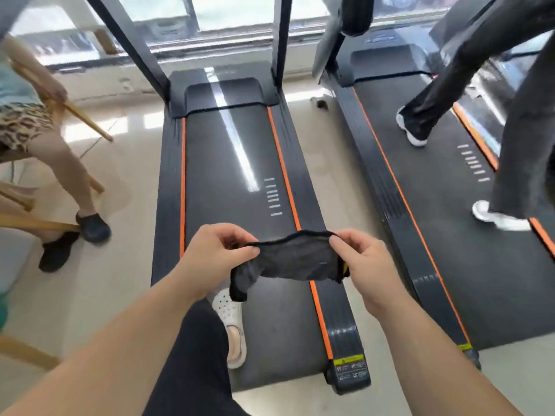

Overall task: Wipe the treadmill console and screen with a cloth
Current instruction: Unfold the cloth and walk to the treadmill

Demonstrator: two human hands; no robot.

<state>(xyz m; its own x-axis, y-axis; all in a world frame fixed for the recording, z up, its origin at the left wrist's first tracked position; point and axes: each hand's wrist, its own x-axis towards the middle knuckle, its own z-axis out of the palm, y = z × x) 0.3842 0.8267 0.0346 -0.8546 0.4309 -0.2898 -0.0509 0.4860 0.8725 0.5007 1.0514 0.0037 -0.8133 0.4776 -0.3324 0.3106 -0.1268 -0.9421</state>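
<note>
A dark grey cloth (295, 259) is stretched between my two hands above the rear of a black treadmill (234, 163) with orange side stripes. My left hand (214, 255) pinches the cloth's left end, and a loose corner hangs down below it. My right hand (365, 262) pinches the right end. The treadmill's two black uprights (132, 43) rise out of the top of the frame; its console and screen are out of view. My foot in a white perforated slipper (232, 322) stands on the belt.
A second treadmill (420, 187) runs alongside on the right, with a person in dark trousers and sneakers (413, 127) walking on it. On the left a person (45, 139) sits on a wooden chair on the pale tiled floor. Windows span the back.
</note>
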